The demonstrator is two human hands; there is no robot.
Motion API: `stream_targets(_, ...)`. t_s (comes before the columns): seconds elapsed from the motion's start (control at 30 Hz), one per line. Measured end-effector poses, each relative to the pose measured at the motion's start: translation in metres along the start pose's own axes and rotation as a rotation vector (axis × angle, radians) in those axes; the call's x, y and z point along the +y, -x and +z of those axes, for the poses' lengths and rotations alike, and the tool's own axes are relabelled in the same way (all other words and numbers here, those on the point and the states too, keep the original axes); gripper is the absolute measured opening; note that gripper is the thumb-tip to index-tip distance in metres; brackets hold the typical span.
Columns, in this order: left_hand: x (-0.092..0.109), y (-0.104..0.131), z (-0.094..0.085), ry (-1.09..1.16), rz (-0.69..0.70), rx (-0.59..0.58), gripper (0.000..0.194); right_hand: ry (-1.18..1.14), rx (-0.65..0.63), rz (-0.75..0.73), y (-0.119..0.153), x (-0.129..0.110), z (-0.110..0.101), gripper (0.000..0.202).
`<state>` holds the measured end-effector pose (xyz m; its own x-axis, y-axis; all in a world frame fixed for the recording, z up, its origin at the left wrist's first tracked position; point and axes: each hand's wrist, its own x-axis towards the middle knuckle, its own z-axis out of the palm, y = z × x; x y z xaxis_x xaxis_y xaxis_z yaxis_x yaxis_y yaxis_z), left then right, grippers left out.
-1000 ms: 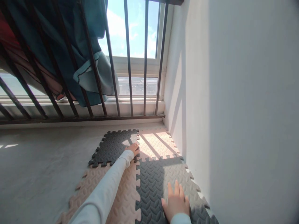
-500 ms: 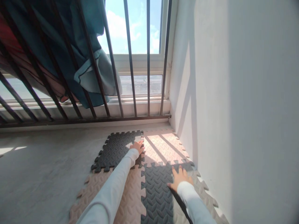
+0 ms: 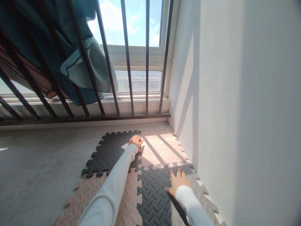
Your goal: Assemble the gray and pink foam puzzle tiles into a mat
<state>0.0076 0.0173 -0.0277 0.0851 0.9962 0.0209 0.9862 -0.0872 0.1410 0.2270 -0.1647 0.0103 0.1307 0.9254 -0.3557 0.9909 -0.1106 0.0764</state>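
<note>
My left hand [image 3: 135,142] rests on the right edge of a dark foam puzzle mat tile [image 3: 110,150], where it meets a pink tile [image 3: 162,146]. Its fingers lie over the seam and hold nothing. Spread flat, my right hand [image 3: 179,182] presses on a nearer dark tile [image 3: 154,196], below the pink one. A second pink tile [image 3: 91,191] lies under my left forearm, partly hidden by the sleeve. All the tiles have toothed edges and a raised pattern. Whether every tooth at the left hand's seam is locked, I cannot tell.
A white wall [image 3: 218,110] runs along the right side of the tiles. Beyond them stands a railing of dark bars [image 3: 131,118], with a window behind it. Blue-green cloth [image 3: 77,69] hangs behind the bars. Grey floor [image 3: 42,169] stretches to the left.
My left hand has slid a little farther along the seam, away from me. My right hand stays flat on its tile. The view has shifted slightly.
</note>
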Motion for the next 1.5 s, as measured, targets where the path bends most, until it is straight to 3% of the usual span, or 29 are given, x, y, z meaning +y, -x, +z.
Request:
stream_targets(0.2,-0.001,-0.003,0.015,0.016,-0.033,0.031,0.048,0.013,-0.003,-0.019,0.0,0.002,0.002,0.08)
stream_targets(0.43,0.004,-0.005,0.001,-0.048,-0.008,0.041,0.044,0.012,-0.044,-0.019,0.0,0.001,-0.002,0.082)
stream_targets(0.77,0.014,-0.021,-0.01,-0.109,-0.007,-0.041,0.044,0.006,-0.048,-0.023,0.002,0.001,-0.003,0.081)
stream_targets(1.07,0.008,-0.034,-0.009,0.065,-0.124,-0.041,0.051,0.01,-0.028,-0.027,0.002,0.001,-0.001,0.082)
stream_targets(1.27,0.009,-0.037,-0.009,0.019,-0.065,-0.082,0.051,-0.01,-0.038,-0.023,0.003,0.001,-0.001,0.083)
stream_targets(1.4,0.0,-0.022,-0.009,0.045,0.003,-0.185,0.043,-0.008,-0.031,-0.02,0.002,0.002,0.0,0.083)
stream_targets(1.5,-0.019,0.018,-0.008,0.029,0.052,-0.236,0.039,-0.001,-0.048,-0.019,0.0,0.001,-0.001,0.082)
